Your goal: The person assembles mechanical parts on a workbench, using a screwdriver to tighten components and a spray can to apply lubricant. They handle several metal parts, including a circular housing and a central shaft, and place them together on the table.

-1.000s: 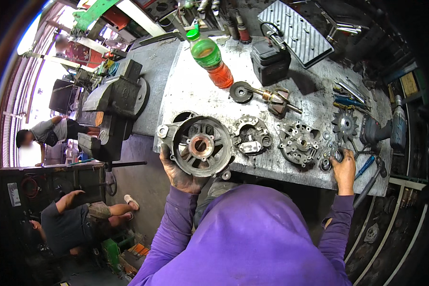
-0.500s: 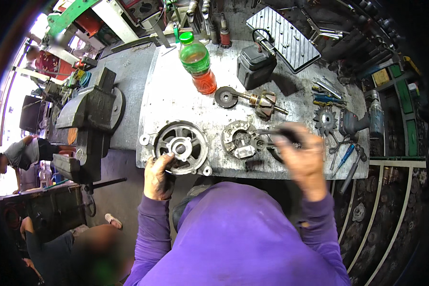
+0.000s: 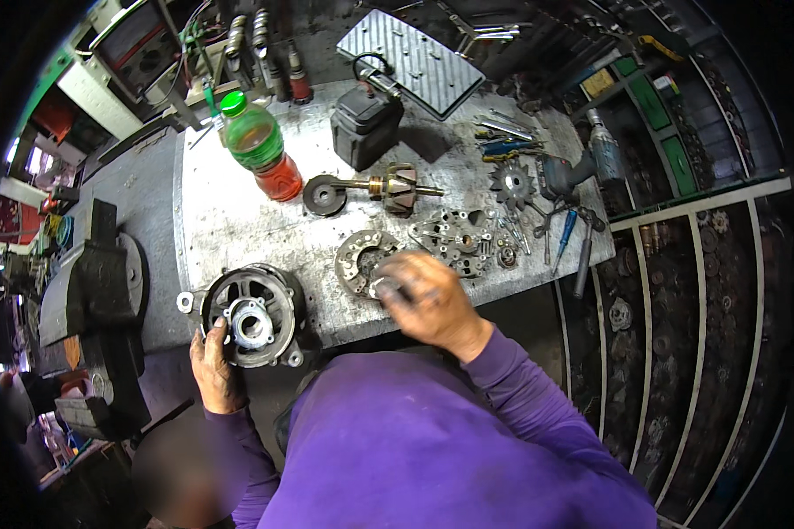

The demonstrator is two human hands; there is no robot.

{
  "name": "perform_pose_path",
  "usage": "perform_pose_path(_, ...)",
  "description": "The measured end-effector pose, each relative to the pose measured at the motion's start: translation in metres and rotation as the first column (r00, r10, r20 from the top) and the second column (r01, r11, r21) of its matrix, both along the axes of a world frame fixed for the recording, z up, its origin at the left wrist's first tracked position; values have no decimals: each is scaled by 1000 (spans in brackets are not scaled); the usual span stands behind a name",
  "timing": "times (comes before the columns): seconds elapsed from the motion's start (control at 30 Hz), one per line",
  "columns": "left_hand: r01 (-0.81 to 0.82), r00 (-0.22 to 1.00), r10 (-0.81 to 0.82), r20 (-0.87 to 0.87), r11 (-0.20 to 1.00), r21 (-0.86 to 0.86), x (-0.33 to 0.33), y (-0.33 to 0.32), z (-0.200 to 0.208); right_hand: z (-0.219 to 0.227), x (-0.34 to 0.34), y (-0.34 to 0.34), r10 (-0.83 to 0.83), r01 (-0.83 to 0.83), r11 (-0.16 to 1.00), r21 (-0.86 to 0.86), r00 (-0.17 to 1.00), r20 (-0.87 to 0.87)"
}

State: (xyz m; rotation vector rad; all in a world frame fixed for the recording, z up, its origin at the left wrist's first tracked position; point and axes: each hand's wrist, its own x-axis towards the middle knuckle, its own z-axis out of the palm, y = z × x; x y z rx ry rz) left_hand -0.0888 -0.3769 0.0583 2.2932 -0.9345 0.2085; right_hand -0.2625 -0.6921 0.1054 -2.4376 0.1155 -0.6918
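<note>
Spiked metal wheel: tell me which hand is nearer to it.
Right. The right hand is below and left of the spiked wheel in view; the left hand is farther left, touching the round housing.

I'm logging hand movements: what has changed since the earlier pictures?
The bare right hand has gone leftward from the small metal parts to the ring-shaped grey metal part; whether it holds anything is unclear. The bare left hand still holds the round grey metal housing. The green-capped plastic bottle stayed put.
</note>
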Motion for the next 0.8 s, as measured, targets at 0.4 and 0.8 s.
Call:
perform_pose_path(0.4, -346, 869, 383, -315, 923, 167, 30, -24, 8, -34, -114, -82, -521, 542, 840, 19, 817, -246)
perform_pose_path(0.8, 3, 999, 4, 40, 986, -168, -73, -136, 78, -58, -73, -111, -376, 332, 927, -177, 816, -439)
